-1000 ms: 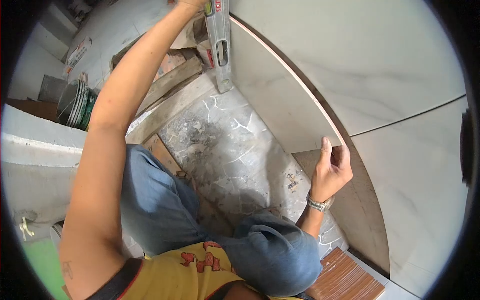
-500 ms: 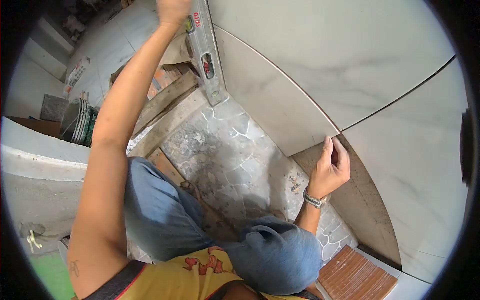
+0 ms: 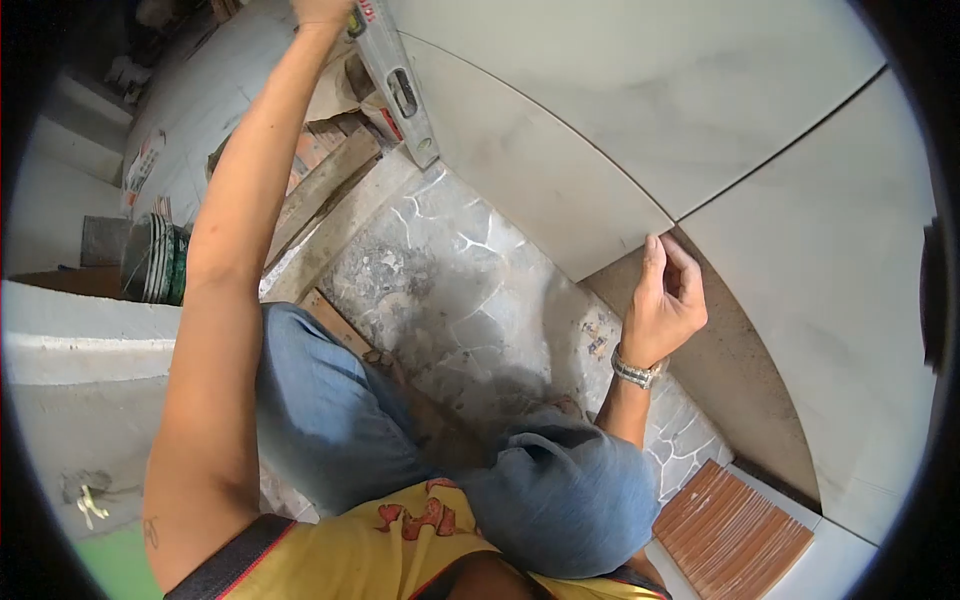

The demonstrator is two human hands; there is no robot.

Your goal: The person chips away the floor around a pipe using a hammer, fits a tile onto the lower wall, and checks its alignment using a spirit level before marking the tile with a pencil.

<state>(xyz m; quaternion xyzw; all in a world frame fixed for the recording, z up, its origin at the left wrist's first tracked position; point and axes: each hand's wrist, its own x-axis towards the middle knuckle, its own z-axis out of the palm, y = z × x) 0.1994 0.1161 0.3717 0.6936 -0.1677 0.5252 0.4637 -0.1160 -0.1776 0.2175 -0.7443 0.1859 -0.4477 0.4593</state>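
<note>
My right hand, wearing a metal-band watch, is at the lower corner of a pale curved-edge tile on the wall. Its thumb and bent fingers are drawn in against the tile's end edge. Below that corner shows a bare brown strip of wall. My left hand is cut off by the top edge of the view, its fingers hidden. It is right beside a grey spirit level, which stands against the far end of the same tile.
Large marbled tiles cover the wall around. A stack of brown ridged tiles lies at lower right. Wooden planks and a bucket are on the left. Beneath is a grey patterned floor.
The seam along the tile's curved edge looks narrower, its reddish edge now hidden. The right hand stays at the corner. The view has shifted slightly, and the left hand sits nearer the top edge.
</note>
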